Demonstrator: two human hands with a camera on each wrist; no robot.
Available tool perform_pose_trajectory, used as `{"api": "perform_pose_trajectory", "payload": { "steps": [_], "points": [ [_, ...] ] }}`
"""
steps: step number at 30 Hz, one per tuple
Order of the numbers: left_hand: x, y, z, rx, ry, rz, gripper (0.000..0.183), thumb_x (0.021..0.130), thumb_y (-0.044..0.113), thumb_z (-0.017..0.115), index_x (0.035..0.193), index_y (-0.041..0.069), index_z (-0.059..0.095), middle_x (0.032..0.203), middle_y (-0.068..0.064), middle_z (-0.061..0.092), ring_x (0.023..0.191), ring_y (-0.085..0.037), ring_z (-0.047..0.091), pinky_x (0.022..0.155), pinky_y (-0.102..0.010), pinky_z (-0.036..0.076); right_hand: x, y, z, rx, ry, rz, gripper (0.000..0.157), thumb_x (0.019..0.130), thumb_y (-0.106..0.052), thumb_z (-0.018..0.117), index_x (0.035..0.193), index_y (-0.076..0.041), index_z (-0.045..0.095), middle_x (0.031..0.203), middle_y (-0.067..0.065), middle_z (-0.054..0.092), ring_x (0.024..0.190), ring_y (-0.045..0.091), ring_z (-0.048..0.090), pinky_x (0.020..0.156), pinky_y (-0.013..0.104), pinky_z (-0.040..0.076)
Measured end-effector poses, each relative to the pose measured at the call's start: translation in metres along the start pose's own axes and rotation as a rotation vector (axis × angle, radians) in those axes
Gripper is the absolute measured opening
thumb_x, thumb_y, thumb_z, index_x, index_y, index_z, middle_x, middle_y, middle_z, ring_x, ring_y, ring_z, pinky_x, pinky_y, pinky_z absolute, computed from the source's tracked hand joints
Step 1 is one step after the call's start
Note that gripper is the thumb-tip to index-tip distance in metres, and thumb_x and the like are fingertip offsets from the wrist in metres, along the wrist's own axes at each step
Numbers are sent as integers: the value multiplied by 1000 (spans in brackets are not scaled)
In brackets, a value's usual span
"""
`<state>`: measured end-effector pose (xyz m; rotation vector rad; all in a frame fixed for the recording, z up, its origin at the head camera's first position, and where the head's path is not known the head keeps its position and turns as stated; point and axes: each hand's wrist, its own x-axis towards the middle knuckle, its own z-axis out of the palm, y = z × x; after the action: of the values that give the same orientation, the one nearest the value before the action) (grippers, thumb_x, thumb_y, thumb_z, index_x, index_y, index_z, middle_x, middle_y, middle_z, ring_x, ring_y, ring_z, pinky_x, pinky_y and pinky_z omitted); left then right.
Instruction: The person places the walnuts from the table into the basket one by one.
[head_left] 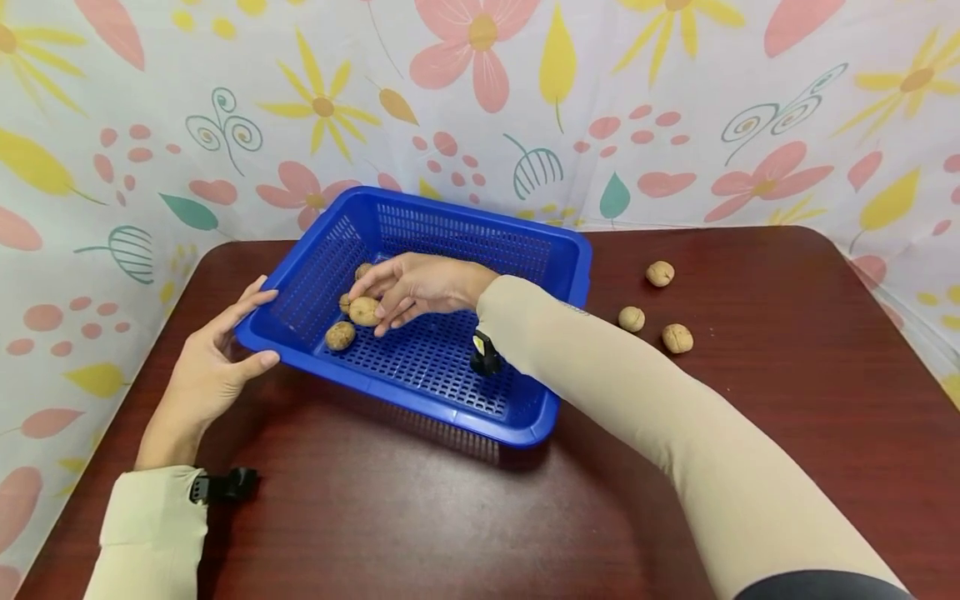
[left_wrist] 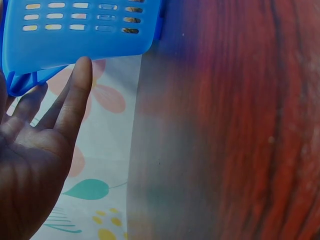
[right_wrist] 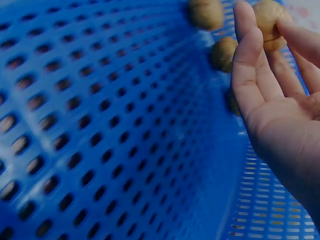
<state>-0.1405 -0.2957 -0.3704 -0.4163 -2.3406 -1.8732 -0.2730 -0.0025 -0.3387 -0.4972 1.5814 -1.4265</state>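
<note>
A blue plastic basket (head_left: 480,423) with slotted walls stands at an angle on the table. At its left end, my left hand (head_left: 206,371) holds the corner, with thumb and fingers at the rim. My right hand (head_left: 427,287) reaches inside and pinches a walnut (head_left: 364,312) between thumb and fingertips, above the basket floor. In the right wrist view this walnut (right_wrist: 270,22) shows at the fingertips. Another walnut (head_left: 341,337) lies in the basket just in front of it. Two more, one a walnut (head_left: 363,271) near the back, are partly hidden by the right hand and the held walnut.
To the right of the basket, three walnuts lie on the dark red table (head_left: 795,375): a back one (head_left: 660,273), a left one (head_left: 632,318) and a front one (head_left: 677,338). A flower-patterned cloth (head_left: 660,108) hangs behind the table and along its left side.
</note>
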Motion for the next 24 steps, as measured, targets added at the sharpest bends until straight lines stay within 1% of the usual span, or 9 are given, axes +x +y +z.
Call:
{"api": "perform_pose_trajectory", "payload": {
  "steps": [3,5,9,12,18,24],
  "points": [
    [0,0,-1,11,1,-5,65,89,-11,75,150,3,56,171,-7,34,149,-8,42,103,-8,45,2,4,2,-46,-13,55,44,97,7,62,140,-7,64,160,10,51,99,30,76,101,45,56],
    [0,1,-1,31,4,-12,65,89,-10,76,150,4,56,171,-6,34,147,-7,44,102,-8,46,3,6,3,-70,-14,90,43,98,6,62,138,-7,65,163,9,47,100,30,76,99,43,57],
    [0,1,-1,44,10,-21,66,89,-9,76,150,5,56,171,-4,35,144,-5,46,100,-8,46,6,11,4,-107,-34,140,41,100,7,60,137,-7,66,162,10,48,97,30,76,94,40,60],
    [0,2,-1,42,9,-15,66,89,-10,76,150,5,56,171,-6,34,144,-4,46,101,-8,46,6,14,5,-130,-53,153,41,101,7,59,139,-7,66,162,11,49,96,28,76,93,39,61],
    [0,2,0,51,-2,-13,65,90,-10,75,150,4,55,172,-7,33,145,-5,45,100,-8,47,5,16,6,-146,-51,162,41,101,7,58,139,-7,66,160,12,50,93,27,76,89,36,61],
    [0,2,-1,31,4,-8,65,89,-11,75,150,4,56,172,-7,33,144,-4,45,100,-8,46,7,16,8,-186,-73,149,43,100,7,59,140,-6,66,154,11,57,89,24,75,80,31,60]
  ]
}}
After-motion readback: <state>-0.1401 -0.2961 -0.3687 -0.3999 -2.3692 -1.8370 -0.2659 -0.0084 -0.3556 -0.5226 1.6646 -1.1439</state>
